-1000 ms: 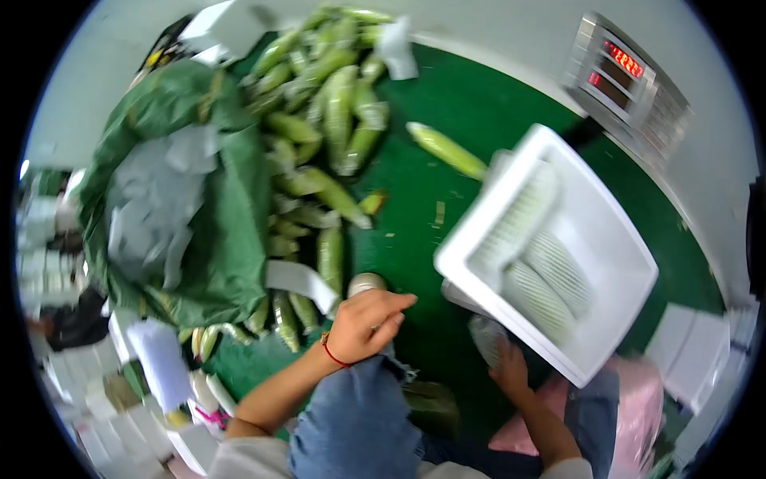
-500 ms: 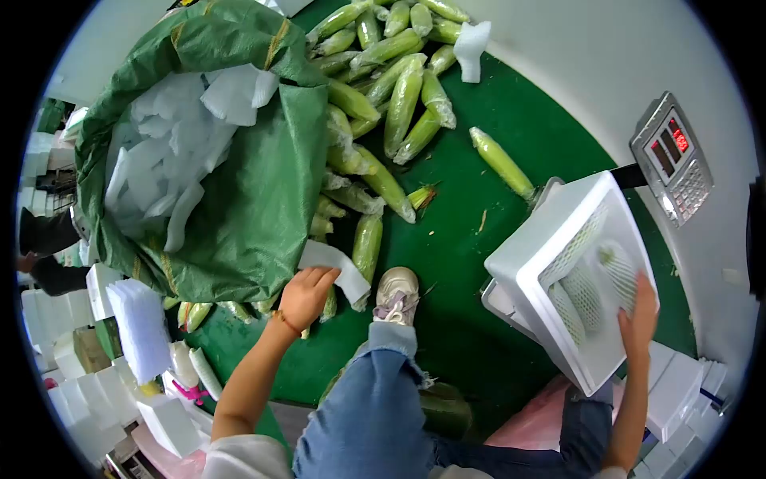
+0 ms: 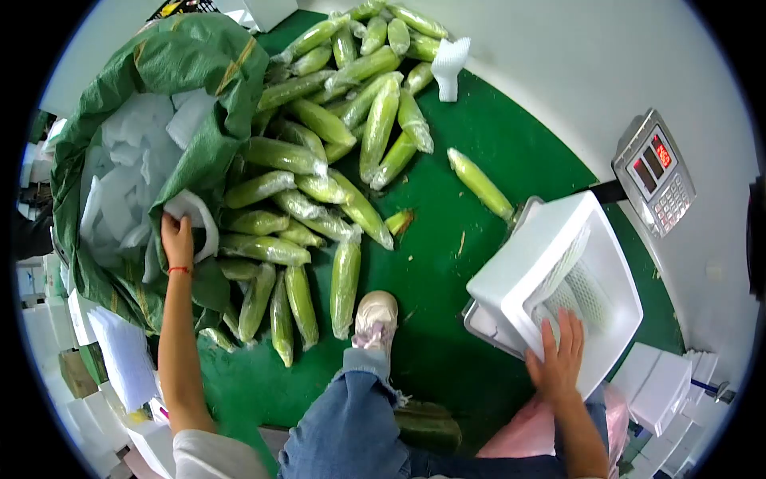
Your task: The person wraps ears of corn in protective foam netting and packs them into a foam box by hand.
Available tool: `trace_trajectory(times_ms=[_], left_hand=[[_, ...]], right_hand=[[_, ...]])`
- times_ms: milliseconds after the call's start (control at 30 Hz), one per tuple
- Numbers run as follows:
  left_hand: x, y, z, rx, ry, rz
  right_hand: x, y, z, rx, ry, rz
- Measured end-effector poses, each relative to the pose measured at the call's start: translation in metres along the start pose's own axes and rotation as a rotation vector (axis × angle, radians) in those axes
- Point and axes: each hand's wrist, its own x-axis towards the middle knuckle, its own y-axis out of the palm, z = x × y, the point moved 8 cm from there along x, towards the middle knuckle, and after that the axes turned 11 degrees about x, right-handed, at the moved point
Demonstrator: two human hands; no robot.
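Note:
My left hand [image 3: 177,241] is closed on a white foam sleeve [image 3: 209,231] at the mouth of a green woven sack [image 3: 199,180]. White foam pieces [image 3: 128,160] fill the sack's opening. My right hand [image 3: 561,359] lies with fingers outstretched over the near rim of a white foam box [image 3: 511,255]. Inside the box are pale green items in foam netting [image 3: 586,291], partly covered by my fingers. The box sits tilted on a scale, whose display [image 3: 656,164] glows red. Beside the sack lie several film-wrapped corn cobs [image 3: 345,279].
A single corn cob [image 3: 481,185] lies apart near the box. Another foam sleeve [image 3: 450,70] stands by the wall. My shoe [image 3: 375,315] is on the green surface [image 3: 431,263]. White boxes [image 3: 650,383] and a pink bag [image 3: 523,427] are at lower right.
My left hand has carried the foam sleeve leftward to the sack, uncovering more corn. My right hand has shifted from the box's right side to its near rim. The view has shifted slightly.

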Motion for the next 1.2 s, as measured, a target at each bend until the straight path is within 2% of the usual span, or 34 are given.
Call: trace_trajectory(times_ms=[33, 67, 100, 133, 167, 200, 233, 267, 300, 333, 367, 400, 467, 533, 567, 667, 700, 767, 800, 867, 900, 933, 1000, 1067, 1100, 1133, 1200], left_hand=[[-0.004, -0.011, -0.031, 0.241, -0.047, 0.076], [-0.017, -0.003, -0.054, 0.091, 0.09, 0.084], [-0.041, 0.013, -0.082, 0.042, 0.021, 0.218], [-0.066, 0.031, -0.111, 0.063, 0.12, 0.308], [-0.096, 0.063, -0.126, 0.097, 0.087, 0.457], [-0.117, 0.089, -0.183, 0.083, 0.242, 0.555], [-0.136, 0.119, -0.207, -0.139, 0.243, 0.608], [-0.147, 0.156, -0.225, -0.15, 0.236, 0.744], [-0.149, 0.192, -0.24, -0.148, 0.358, 0.753], [-0.145, 0.229, -0.253, -0.155, 0.316, 0.811], [-0.142, 0.265, -0.264, -0.179, 0.391, 0.766], [-0.14, 0.299, -0.272, -0.068, 0.591, 0.65], [-0.128, 0.357, -0.286, 0.208, 0.744, 0.627], [-0.117, 0.398, -0.268, 0.397, 0.635, 0.725], [-0.113, 0.416, -0.256, 0.373, 0.573, 0.741], [-0.112, 0.421, -0.253, 0.366, 0.339, 0.987], [-0.115, 0.412, -0.258, 0.315, 0.347, 1.008], [-0.155, 0.403, -0.242, 0.301, 0.426, 1.084], [-0.174, 0.374, -0.246, 0.293, 0.433, 1.095], [-0.222, 0.334, -0.234, 0.116, 0.333, 1.168], [-0.24, 0.318, -0.228, 0.058, 0.286, 1.128], [-0.245, 0.3, -0.233, 0.004, 0.365, 1.05], [-0.24, 0.256, -0.241, 0.062, 0.444, 0.717], [-0.224, 0.222, -0.249, -0.051, 0.38, 0.665], [-0.224, 0.218, -0.234, -0.202, 0.215, 0.723], [-0.238, 0.228, -0.205, -0.56, -0.185, 0.823], [-0.227, 0.217, -0.235, -0.903, -0.594, 0.882]], right_hand=[[-0.003, 0.0, 0.016, 0.01, -0.021, -0.123], [0.009, 0.014, 0.045, 0.237, -0.119, 0.042], [0.035, 0.041, 0.079, 0.391, -0.009, 0.462], [0.059, 0.024, 0.119, 0.361, -0.312, -0.05], [0.091, 0.046, 0.128, 0.364, -0.285, -0.078], [0.13, 0.076, 0.117, 0.362, -0.148, -0.086], [0.166, 0.103, 0.091, 0.383, 0.035, -0.114], [0.19, 0.141, 0.052, 0.422, 0.218, -0.253], [0.207, 0.179, 0.011, 0.381, 0.456, -0.32], [0.216, 0.217, -0.031, 0.343, 0.694, -0.343], [0.226, 0.234, -0.054, 0.278, 0.773, -0.351], [0.236, 0.245, -0.069, 0.138, 0.764, -0.332], [0.241, 0.24, -0.084, 0.048, 0.797, -0.311], [0.23, 0.239, -0.088, 0.012, 0.861, -0.31], [0.231, 0.232, -0.086, -0.081, 0.829, -0.361], [0.241, 0.22, -0.104, 0.052, 0.878, -0.316], [0.248, 0.215, -0.1, -0.106, 0.764, -0.348], [0.256, 0.218, -0.107, 0.011, 0.771, -0.201], [0.258, 0.219, -0.112, 0.065, 0.774, -0.131], [0.256, 0.231, -0.099, 0.146, 0.756, 0.111], [0.247, 0.241, -0.083, 0.223, 0.788, 0.166], [0.237, 0.254, -0.066, 0.302, 0.791, 0.147], [0.217, 0.286, -0.039, 0.559, 0.763, 0.151], [0.196, 0.285, -0.032, 0.69, 0.671, -0.064], [0.183, 0.265, -0.027, 0.819, 0.727, -0.145], [0.172, 0.243, -0.024, 0.947, 0.771, -0.226], [0.143, 0.243, -0.001, 1.355, 0.774, -0.121]])
